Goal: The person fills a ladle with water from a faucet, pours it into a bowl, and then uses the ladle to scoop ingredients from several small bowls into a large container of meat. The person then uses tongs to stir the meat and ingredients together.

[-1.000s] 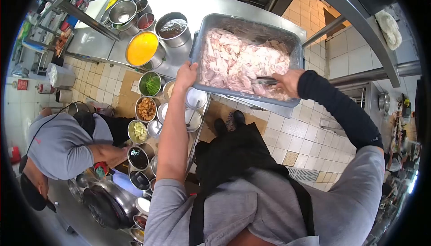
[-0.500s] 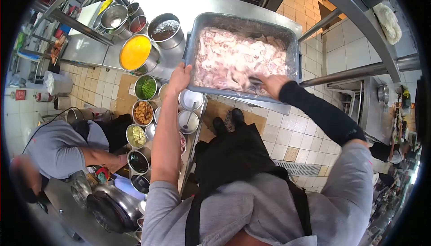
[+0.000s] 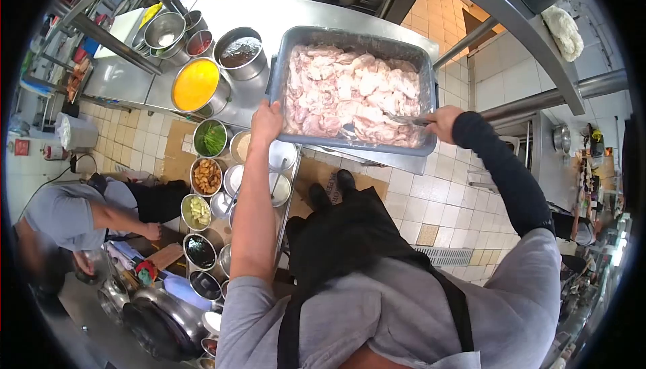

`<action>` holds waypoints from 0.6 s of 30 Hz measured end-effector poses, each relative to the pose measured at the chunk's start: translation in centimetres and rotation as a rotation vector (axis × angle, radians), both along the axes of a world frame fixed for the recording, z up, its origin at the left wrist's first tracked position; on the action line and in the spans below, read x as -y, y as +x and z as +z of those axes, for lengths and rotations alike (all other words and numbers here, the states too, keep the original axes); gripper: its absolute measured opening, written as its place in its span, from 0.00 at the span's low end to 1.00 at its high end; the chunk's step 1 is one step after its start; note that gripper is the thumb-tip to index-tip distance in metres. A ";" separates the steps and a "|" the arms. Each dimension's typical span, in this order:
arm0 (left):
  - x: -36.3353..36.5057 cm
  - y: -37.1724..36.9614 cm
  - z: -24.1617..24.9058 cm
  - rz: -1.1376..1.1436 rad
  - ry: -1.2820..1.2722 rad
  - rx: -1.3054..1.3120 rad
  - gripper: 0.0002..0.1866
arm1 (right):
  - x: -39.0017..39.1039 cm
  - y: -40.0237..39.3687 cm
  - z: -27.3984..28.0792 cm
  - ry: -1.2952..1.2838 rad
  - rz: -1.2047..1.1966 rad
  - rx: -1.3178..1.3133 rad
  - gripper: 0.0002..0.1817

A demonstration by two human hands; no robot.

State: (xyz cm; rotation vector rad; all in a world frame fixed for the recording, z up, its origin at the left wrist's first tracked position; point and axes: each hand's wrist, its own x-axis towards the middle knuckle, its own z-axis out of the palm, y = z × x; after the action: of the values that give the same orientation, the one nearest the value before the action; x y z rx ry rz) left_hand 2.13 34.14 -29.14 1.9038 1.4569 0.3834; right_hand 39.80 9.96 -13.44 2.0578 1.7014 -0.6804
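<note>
A deep grey tub (image 3: 291, 141) full of pale raw meat pieces (image 3: 350, 86), probably chicken, sits on the steel counter. My left hand (image 3: 267, 121) is closed on its near left corner. In my right hand (image 3: 445, 124), by the tub's right rim, is the handle of a metal utensil (image 3: 407, 119). The utensil's working end lies among the meat, so its kind is hidden. A dark sleeve covers my right forearm.
Left of the tub stand a pot of orange liquid (image 3: 196, 85) and a pot of dark liquid (image 3: 240, 54). Bowls of chopped greens (image 3: 211, 138) and browned chunks (image 3: 206, 176) line the lower counter. A co-worker (image 3: 74, 214) bends at the left. A steel rail (image 3: 558, 99) runs at the right.
My right hand has moved right with the utensil, from over the meat to the tub's right rim. My left hand keeps its hold. The co-worker's arm has shifted.
</note>
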 end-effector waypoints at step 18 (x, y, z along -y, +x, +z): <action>-0.5 -0.6 0.4 -0.061 -0.089 0.104 0.22 | -4.2 -3.7 -6.6 0.159 0.023 -0.104 0.15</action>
State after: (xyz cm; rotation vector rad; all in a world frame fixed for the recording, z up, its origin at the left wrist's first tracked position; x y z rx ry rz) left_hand 1.52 34.62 -28.77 1.8259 1.3234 0.3776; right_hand 36.09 14.14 -20.03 2.1386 1.8899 -0.6757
